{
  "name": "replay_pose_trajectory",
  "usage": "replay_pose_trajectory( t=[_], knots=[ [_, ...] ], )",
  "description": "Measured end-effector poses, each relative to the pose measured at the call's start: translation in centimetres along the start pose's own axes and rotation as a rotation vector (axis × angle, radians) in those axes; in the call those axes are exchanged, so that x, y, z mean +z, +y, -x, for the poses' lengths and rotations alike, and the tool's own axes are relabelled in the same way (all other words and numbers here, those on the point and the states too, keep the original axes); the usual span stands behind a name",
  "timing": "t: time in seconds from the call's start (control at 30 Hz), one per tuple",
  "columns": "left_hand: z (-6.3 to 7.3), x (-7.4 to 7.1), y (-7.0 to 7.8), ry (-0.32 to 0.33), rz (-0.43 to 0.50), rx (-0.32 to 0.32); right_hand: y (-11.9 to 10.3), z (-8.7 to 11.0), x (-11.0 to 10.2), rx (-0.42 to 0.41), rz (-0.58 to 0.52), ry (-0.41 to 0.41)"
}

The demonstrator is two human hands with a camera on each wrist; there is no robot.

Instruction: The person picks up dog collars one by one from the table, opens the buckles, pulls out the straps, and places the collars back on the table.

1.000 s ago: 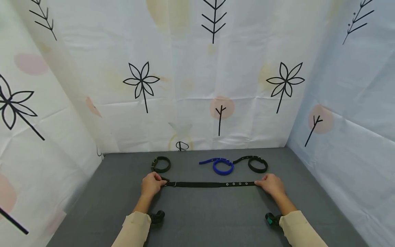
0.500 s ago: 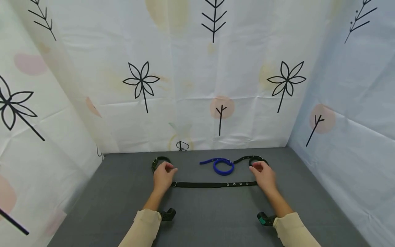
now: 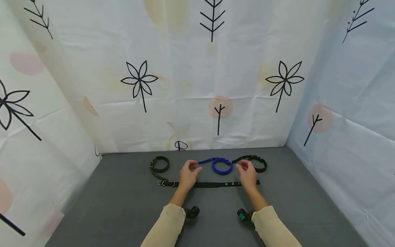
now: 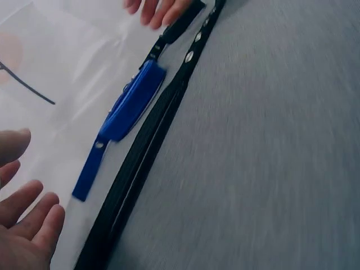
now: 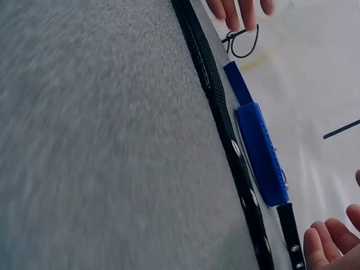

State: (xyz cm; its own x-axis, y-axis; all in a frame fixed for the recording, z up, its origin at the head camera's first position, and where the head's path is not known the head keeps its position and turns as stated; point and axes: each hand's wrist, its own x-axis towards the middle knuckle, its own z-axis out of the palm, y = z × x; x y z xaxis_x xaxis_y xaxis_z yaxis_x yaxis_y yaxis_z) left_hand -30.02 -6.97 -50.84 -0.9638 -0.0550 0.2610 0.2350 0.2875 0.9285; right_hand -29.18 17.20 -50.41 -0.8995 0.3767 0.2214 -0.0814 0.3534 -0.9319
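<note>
A long black collar (image 3: 210,185) lies stretched straight across the table, with a metal buckle at its left end and metal eyelets toward its right end. My left hand (image 3: 187,175) hovers over its left half, fingers loosely bent and holding nothing. Over the eyelet end is my right hand (image 3: 248,175), also relaxed and without anything in it. Between and behind the hands sits a blue collar (image 3: 222,173), coiled into a ring with its tail to the left. In the left wrist view the blue collar (image 4: 128,107) stands on edge beside the black one.
A dark green coiled collar (image 3: 160,170) lies at the back left, its tail reaching the long collar's buckle. Behind my right hand is another black coiled collar (image 3: 262,169). The grey table (image 3: 123,206) meets patterned cloth walls (image 3: 197,120) at the back and sides.
Both hands have let go of the long black collar's ends, lifted and moved inward toward each other. The collar stays straight on the table, its buckle end now uncovered.
</note>
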Motion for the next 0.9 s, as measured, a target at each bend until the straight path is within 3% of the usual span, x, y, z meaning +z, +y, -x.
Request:
replay_pose_trajectory(
  t=[0.23, 0.43, 0.67, 0.9],
  knots=[
    [-0.4, 2.1, -0.5, -0.207, 0.055, -0.084, 0.3, -0.2, 1.6, 0.082, -0.070, -0.028],
    [-1.3, 3.5, -0.1, -0.312, 0.054, -0.098, 0.2, -0.6, 2.4, 0.171, -0.196, -0.061],
    [-1.8, 4.7, 0.6, -0.346, -0.024, -0.153, -0.1, -0.6, 3.4, 0.234, -0.316, -0.090],
    [-1.8, 5.5, 0.8, -0.324, -0.004, -0.149, -0.2, -0.6, 3.5, 0.239, -0.362, -0.105]
  ],
)
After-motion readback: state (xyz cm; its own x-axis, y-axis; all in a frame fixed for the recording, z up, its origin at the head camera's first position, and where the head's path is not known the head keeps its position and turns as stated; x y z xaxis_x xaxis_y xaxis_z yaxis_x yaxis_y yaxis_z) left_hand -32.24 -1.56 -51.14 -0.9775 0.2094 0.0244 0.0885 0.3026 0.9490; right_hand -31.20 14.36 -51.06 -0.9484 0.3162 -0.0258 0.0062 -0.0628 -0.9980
